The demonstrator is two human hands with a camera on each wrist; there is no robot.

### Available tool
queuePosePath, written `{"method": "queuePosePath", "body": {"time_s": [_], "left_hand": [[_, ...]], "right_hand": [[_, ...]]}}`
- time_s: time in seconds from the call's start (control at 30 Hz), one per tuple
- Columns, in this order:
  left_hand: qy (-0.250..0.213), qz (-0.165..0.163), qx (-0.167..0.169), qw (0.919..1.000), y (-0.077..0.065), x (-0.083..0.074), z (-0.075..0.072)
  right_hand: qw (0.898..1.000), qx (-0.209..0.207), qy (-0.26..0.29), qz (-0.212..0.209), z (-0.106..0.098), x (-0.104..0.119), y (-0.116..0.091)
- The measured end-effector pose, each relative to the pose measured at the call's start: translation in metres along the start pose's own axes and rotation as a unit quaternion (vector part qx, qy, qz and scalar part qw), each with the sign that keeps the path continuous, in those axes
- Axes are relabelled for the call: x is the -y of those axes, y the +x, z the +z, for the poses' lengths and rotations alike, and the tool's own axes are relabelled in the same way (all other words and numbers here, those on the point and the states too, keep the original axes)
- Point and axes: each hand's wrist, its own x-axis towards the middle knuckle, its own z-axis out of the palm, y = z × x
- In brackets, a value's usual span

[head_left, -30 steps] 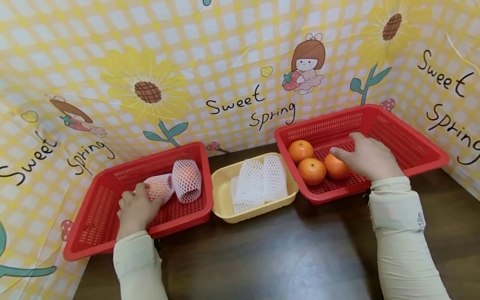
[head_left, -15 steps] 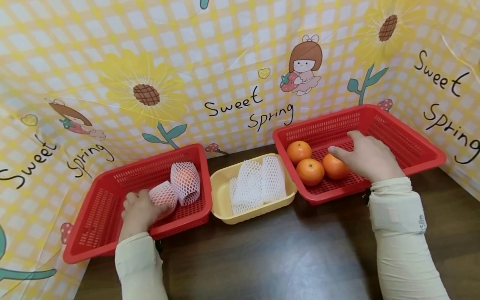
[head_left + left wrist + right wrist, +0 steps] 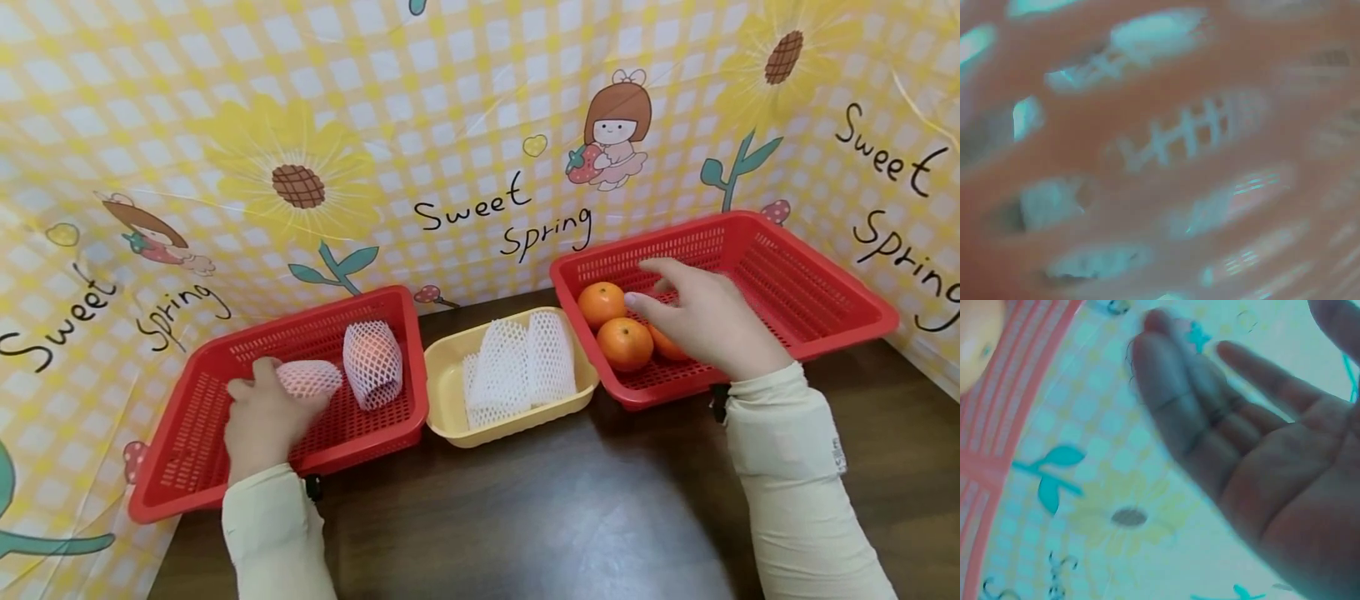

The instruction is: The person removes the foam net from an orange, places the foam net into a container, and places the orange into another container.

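My left hand (image 3: 266,421) is inside the left red basket (image 3: 187,500), its thumb and fingers around a pinkish fruit in a white foam net (image 3: 309,377). Beside it, apart from the hand, stands a second netted fruit (image 3: 372,364). In the left wrist view, blurred reddish bars hide the hand; bits of white netting (image 3: 1188,134) show between them. My right hand (image 3: 708,321) is over the right red basket (image 3: 840,333), fingers extended and holding nothing. Its thumb tip is near the back orange (image 3: 602,304). The front orange (image 3: 624,344) is in full view; a third orange (image 3: 669,345) is partly hidden beneath the hand.
Between the baskets sits a yellow tray (image 3: 442,392) with several white foam nets (image 3: 498,371) in it. All stand on a dark wooden table (image 3: 525,517). A yellow checked cloth (image 3: 450,125) rises behind and at both sides.
My left hand has turned the netted fruit, which now lies more sideways. My right hand has moved left over the oranges, covering most of the third one.
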Motion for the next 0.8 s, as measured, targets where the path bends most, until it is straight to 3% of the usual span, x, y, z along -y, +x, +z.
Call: {"method": "queuePosePath", "body": {"time_s": [0.1, 0.2, 0.27, 0.37, 0.5, 0.57, 0.63, 0.73, 0.8], "left_hand": [[-0.029, 0.032, -0.037, 0.9984, -0.015, -0.014, -0.017], [-0.077, 0.129, -0.059, 0.9869, -0.033, -0.033, -0.029], [-0.114, 0.215, -0.070, 0.9674, -0.047, -0.050, -0.031], [-0.147, 0.337, -0.074, 0.9270, -0.066, -0.076, -0.027], [-0.160, 0.451, -0.051, 0.8765, -0.085, -0.106, -0.015], [-0.163, 0.485, -0.042, 0.8581, -0.091, -0.115, -0.010], [-0.172, 0.502, -0.028, 0.8468, -0.094, -0.121, -0.007], [-0.185, 0.500, 0.005, 0.8461, -0.098, -0.126, -0.005], [-0.190, 0.493, 0.029, 0.8485, -0.100, -0.129, -0.005]], "right_hand": [[0.995, -0.030, 0.060, -0.072, 0.010, 0.017, -0.004], [0.981, -0.045, 0.122, -0.146, 0.025, 0.033, -0.007], [0.968, -0.039, 0.158, -0.193, 0.036, 0.043, -0.009], [0.948, -0.014, 0.181, -0.262, 0.055, 0.057, -0.012], [0.925, -0.010, 0.161, -0.343, 0.079, 0.071, -0.013], [0.917, -0.047, 0.146, -0.369, 0.086, 0.075, -0.013], [0.906, -0.091, 0.155, -0.384, 0.091, 0.077, -0.013], [0.893, -0.136, 0.183, -0.388, 0.091, 0.078, -0.015], [0.892, -0.132, 0.209, -0.378, 0.089, 0.079, -0.017]]}}
